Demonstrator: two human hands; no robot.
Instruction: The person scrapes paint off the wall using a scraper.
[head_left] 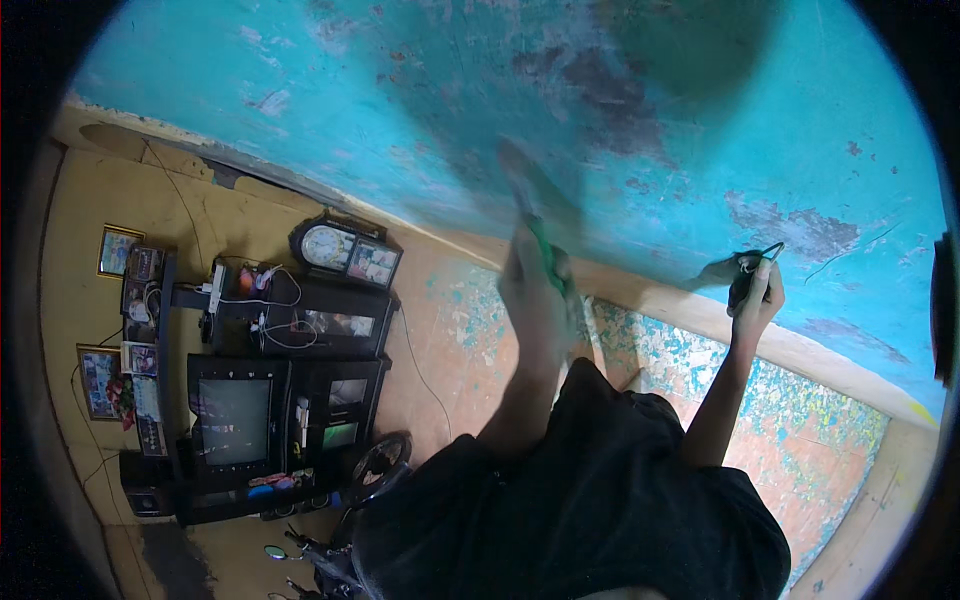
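In front of me is a turquoise wall (690, 215) with flaking paint and grey bare patches. My left hand (535, 300) is closed around the green handle of a scraper (543, 245). Motion smears both hand and tool, and the scraper's pale blade points up at the wall; whether it touches cannot be made out. Farther right, my right hand (757, 308) is closed, pinching a thin dark tool (775, 249) whose tip is close to a bare grey patch (795, 222). The exact kind of that tool does not show.
Blue and white paint flakes cover the tiled floor (680, 350) along the wall's foot. At left stands a black cabinet (340, 375) with a television (235, 420), a clock (327, 247) and cables. A motorbike (330, 560) is partly visible at lower left.
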